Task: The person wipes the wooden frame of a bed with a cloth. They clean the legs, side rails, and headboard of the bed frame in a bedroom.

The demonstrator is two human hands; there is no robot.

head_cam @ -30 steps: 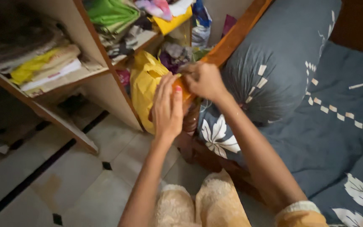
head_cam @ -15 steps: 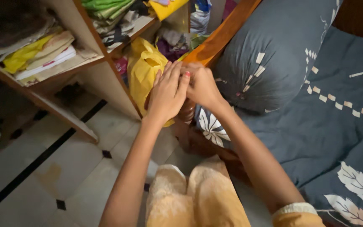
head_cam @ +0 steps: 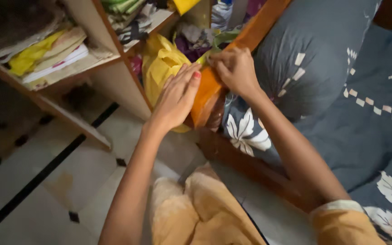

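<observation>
Yellow crinkly plastic bag (head_cam: pixel 159 63) sits wedged between the wooden shelf unit (head_cam: pixel 114 77) and the orange-brown wooden bed rail (head_cam: pixel 250 34), around 12 o'clock from the knees. Left hand (head_cam: pixel 178 97) lies flat, fingers spread, on the bag and rail end. Right hand (head_cam: pixel 237 68) at 1 o'clock pinches something small at the rail, can't tell what. Looks like mid-tidying; I'd say freeing the bag takes a firmer grip.

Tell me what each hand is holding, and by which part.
The right hand pinches the top edge of a yellow plastic bag beside the orange wooden bed rail. The left hand lies flat against the bag's side, gripping nothing.
</observation>
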